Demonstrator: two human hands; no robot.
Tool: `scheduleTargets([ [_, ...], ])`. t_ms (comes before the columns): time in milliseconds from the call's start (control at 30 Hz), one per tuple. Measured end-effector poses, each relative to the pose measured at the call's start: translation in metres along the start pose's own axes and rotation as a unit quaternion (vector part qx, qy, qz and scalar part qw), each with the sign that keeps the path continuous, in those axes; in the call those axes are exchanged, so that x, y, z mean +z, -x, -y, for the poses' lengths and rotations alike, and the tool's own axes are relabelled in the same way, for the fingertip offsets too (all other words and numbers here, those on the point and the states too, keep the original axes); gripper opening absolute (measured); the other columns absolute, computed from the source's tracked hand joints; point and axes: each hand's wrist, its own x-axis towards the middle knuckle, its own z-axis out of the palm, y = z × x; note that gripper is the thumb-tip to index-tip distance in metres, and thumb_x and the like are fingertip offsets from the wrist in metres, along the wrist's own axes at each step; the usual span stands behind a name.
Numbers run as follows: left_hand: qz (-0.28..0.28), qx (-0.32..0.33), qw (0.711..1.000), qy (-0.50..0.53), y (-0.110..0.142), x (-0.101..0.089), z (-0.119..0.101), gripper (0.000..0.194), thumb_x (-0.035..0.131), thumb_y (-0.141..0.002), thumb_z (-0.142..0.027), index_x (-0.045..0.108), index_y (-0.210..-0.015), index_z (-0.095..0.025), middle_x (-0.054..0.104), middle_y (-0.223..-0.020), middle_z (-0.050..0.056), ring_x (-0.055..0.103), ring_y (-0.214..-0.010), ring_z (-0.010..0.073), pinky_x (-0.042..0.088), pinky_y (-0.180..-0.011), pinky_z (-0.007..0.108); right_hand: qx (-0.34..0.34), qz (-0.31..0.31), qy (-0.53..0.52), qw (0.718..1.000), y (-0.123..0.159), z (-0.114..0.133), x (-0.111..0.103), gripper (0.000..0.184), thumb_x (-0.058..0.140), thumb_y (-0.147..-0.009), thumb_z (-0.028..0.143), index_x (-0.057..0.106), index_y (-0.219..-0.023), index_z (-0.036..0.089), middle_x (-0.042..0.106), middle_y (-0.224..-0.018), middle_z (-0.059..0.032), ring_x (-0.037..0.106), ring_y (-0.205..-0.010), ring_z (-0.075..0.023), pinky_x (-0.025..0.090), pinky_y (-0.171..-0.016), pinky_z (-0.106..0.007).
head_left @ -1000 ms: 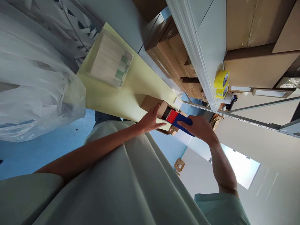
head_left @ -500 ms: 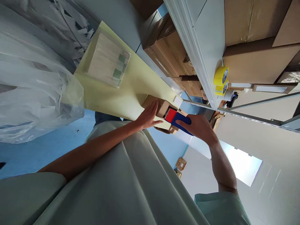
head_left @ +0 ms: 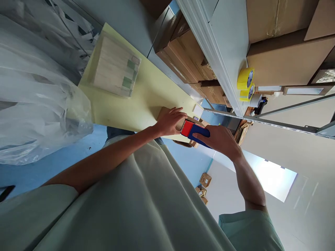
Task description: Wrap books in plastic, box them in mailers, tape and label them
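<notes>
A small brown cardboard box [head_left: 162, 112] lies on the pale yellow tabletop [head_left: 149, 85], partly covered by my left hand [head_left: 171, 122]. That hand rests over the box with its fingers stretched out. My right hand [head_left: 221, 139] grips a blue and red tape dispenser [head_left: 195, 132], thumb across its blue body. The red toothed end is close to the box, by my left fingertips; whether it touches the cardboard I cannot tell. Farther left on the tabletop lies a pale wrapped parcel [head_left: 115, 68] with green patches.
Translucent plastic bags [head_left: 42, 94] bulge at the left. Behind the table, large cardboard boxes [head_left: 187, 52] stand under a white shelf [head_left: 218, 45]. Yellow tape rolls [head_left: 245, 78] sit on that shelf beside more cartons [head_left: 288, 64]. A small white item [head_left: 198, 110] lies near the tabletop's right end.
My left hand has shifted up over the box, its fingers now spread near the dispenser. The tape dispenser in my right hand has moved slightly left and up, towards the left fingertips.
</notes>
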Motion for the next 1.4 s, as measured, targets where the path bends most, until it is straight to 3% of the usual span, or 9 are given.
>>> scheduleTargets([
  [133,-0.007,0.000,1.000,0.001,0.003,0.006,0.008,0.042,0.079,-0.088,-0.021,0.074,-0.129,-0.025,0.075,-0.147,0.011,0.047,-0.164,0.0382,0.028,-0.139,0.064,-0.003,0.002,0.006,1.000,-0.002,0.005,-0.002,0.067,0.052,-0.106,0.081,0.079,-0.111,0.020,0.080,-0.088,-0.0127,0.077,-0.086,-0.0314,0.039,-0.067,-0.034],
  [333,-0.022,-0.039,0.999,-0.017,0.000,0.019,0.013,0.043,0.072,-0.085,-0.011,0.075,-0.126,-0.024,0.075,-0.143,0.012,0.055,-0.153,0.0378,0.031,-0.137,0.065,-0.004,0.002,0.002,1.000,-0.004,0.003,-0.002,0.068,0.050,-0.107,0.080,0.079,-0.105,0.019,0.079,-0.085,-0.0130,0.076,-0.083,-0.0300,0.040,-0.066,-0.033],
  [533,-0.014,-0.039,0.998,-0.042,-0.003,0.024,0.017,0.028,0.073,-0.089,-0.015,0.075,-0.115,-0.023,0.075,-0.138,0.013,0.058,-0.145,0.0369,0.029,-0.136,0.064,0.005,-0.004,0.012,1.000,-0.007,-0.021,0.012,0.067,0.052,-0.107,0.081,0.079,-0.101,0.019,0.079,-0.087,-0.0136,0.078,-0.091,-0.0325,0.040,-0.068,-0.034],
  [633,0.002,-0.036,0.997,-0.068,-0.003,0.019,0.018,0.027,0.078,-0.090,-0.019,0.074,-0.116,-0.022,0.074,-0.140,0.013,0.057,-0.147,0.0373,0.026,-0.137,0.064,0.009,0.005,-0.001,1.000,-0.013,-0.036,0.023,0.065,0.053,-0.108,0.078,0.079,-0.097,0.020,0.080,-0.089,-0.0133,0.079,-0.092,-0.0320,0.040,-0.067,-0.033],
  [867,0.064,-0.034,0.993,-0.089,-0.003,0.002,0.015,0.050,0.090,-0.084,-0.027,0.073,-0.132,-0.024,0.073,-0.147,0.012,0.060,-0.145,0.0366,0.021,-0.141,0.063,-0.008,0.026,-0.062,0.998,-0.040,-0.067,0.062,0.063,0.054,-0.108,0.077,0.078,-0.094,0.020,0.081,-0.090,-0.0124,0.077,-0.088,-0.0283,0.042,-0.068,-0.032],
  [1133,0.073,-0.072,0.980,-0.168,0.001,0.002,0.002,0.053,0.088,-0.091,-0.031,0.071,-0.141,-0.025,0.071,-0.154,0.011,0.056,-0.152,0.0373,0.022,-0.141,0.065,-0.074,-0.001,-0.139,0.987,-0.097,-0.093,0.126,0.071,0.056,-0.105,0.082,0.081,-0.095,0.016,0.082,-0.097,-0.0171,0.078,-0.094,-0.0287,0.049,-0.077,-0.032],
  [1400,0.080,-0.129,0.946,-0.287,0.008,0.006,-0.024,0.047,0.080,-0.100,-0.034,0.070,-0.145,-0.029,0.069,-0.157,0.011,0.059,-0.152,0.0353,0.030,-0.140,0.064,-0.130,0.006,-0.201,0.971,-0.131,-0.101,0.156,0.069,0.055,-0.105,0.078,0.082,-0.116,0.015,0.084,-0.106,-0.0200,0.080,-0.106,-0.0359,0.055,-0.086,-0.037],
])
